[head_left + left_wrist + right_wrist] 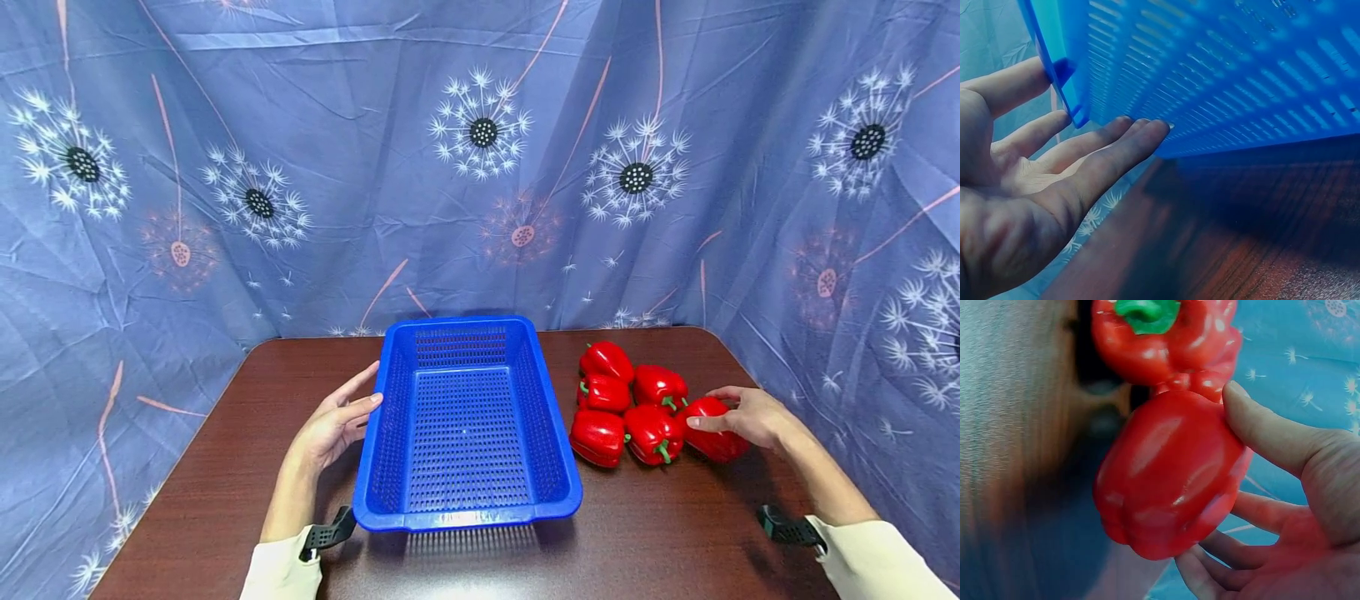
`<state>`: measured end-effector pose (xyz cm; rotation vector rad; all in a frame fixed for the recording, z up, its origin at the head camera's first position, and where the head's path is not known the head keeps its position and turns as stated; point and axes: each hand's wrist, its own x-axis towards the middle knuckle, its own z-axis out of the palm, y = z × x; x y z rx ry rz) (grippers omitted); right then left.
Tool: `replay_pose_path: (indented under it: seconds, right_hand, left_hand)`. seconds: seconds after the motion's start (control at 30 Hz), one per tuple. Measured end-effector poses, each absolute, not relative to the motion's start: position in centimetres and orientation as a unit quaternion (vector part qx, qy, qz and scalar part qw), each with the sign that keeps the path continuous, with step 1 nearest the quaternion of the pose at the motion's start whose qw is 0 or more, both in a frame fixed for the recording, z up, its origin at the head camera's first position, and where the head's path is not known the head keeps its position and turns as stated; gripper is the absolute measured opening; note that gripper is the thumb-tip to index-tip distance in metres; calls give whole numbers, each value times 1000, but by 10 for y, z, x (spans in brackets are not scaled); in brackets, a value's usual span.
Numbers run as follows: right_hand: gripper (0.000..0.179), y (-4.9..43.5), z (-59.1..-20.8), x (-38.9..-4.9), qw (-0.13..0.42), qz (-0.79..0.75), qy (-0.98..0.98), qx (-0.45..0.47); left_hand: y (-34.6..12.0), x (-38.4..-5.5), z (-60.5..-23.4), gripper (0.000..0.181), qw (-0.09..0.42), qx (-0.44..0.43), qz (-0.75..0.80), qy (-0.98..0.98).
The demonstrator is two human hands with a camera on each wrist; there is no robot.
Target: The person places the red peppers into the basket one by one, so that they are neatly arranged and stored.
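A blue plastic basket (pixel 465 518) with slotted walls stands on the table, and nothing lies in it. My left hand (pixel 330 429) is at its left side, thumb and fingers extended and touching the rim and outer wall. In the left wrist view, the fingers (pixel 1116 153) lie fairly straight along the slotted wall. On the right, my right hand (pixel 753 417) holds a red bell pepper (pixel 1172 475) between thumb and fingers. The thumb (pixel 1260 428) lies on one side of it, while the fingers reach partly hidden behind the other. Several more red bell peppers (pixel 597 437) lie just left of it.
The dark brown wooden table (pixel 645 533) carries the basket and peppers. A blue curtain (pixel 360 167) with dandelion prints hangs behind the table and along both sides. A black strap (pixel 330 533) circles the left wrist, and another strap (pixel 787 527) the right.
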<state>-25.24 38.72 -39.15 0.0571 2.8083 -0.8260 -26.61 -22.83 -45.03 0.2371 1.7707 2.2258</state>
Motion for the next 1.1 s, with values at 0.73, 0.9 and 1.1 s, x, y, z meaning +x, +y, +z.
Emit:
replay_pose_path:
  seconds: [0.73, 0.9, 1.1]
  right_hand:
    - [78, 350, -344, -256, 36, -282, 958, -43]
    - [80, 332, -336, -259, 33, -286, 957, -48]
    - [79, 309, -325, -266, 29, -293, 954, -51]
  left_hand:
    - [-228, -266, -451, 68, 142, 87, 770, 616]
    - [-228, -265, -450, 68, 140, 83, 769, 618]
    - [-227, -265, -450, 68, 138, 80, 767, 621]
